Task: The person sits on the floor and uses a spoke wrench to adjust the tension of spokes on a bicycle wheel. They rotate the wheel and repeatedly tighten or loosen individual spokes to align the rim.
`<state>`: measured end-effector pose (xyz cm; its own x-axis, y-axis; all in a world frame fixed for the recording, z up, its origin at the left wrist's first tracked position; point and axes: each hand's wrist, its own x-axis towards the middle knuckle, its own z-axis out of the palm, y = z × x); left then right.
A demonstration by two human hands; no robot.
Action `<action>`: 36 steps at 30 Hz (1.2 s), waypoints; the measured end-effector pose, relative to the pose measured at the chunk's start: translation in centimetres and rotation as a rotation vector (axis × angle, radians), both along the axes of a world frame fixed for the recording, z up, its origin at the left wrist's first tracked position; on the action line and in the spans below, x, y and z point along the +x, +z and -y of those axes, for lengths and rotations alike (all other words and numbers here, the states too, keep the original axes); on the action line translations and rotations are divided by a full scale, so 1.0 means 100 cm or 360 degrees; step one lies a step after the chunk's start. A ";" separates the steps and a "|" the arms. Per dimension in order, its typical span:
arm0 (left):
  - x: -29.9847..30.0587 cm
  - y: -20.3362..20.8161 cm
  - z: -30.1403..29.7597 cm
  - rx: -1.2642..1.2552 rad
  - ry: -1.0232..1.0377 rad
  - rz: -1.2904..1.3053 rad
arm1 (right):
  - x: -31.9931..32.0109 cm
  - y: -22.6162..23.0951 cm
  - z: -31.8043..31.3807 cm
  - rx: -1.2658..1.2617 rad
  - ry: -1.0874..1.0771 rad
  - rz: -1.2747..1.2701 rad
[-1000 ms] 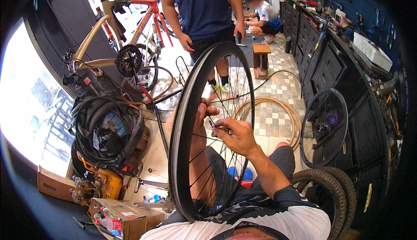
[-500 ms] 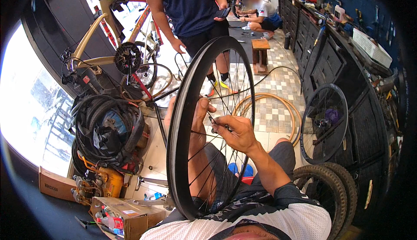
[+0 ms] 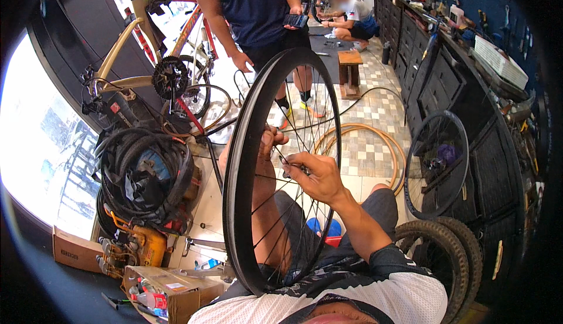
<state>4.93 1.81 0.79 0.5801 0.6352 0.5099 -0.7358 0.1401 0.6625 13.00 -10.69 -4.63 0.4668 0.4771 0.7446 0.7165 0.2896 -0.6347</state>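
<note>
My right hand pinches a thin dark piece at the black deep-rimmed bicycle wheel — my left hand is close by, its grip I cannot tell.

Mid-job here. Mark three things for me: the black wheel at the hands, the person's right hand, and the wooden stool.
Black wheel (image 3: 245, 165): head view, on the left side of its deep rim.
Right hand (image 3: 319, 177): head view, on the back of the hand.
Wooden stool (image 3: 350, 58): head view, on its top.
</note>
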 end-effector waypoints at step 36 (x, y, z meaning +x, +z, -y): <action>0.037 0.001 -0.008 0.0476 -0.0307 -0.0111 | 0.040 -0.023 0.033 -0.0221 -0.0391 -0.0272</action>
<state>8.67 2.61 0.84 0.7147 0.3392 0.6117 -0.6664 0.0642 0.7429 16.98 -13.99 -6.94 0.6929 0.4263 0.5815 0.6341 0.0237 -0.7729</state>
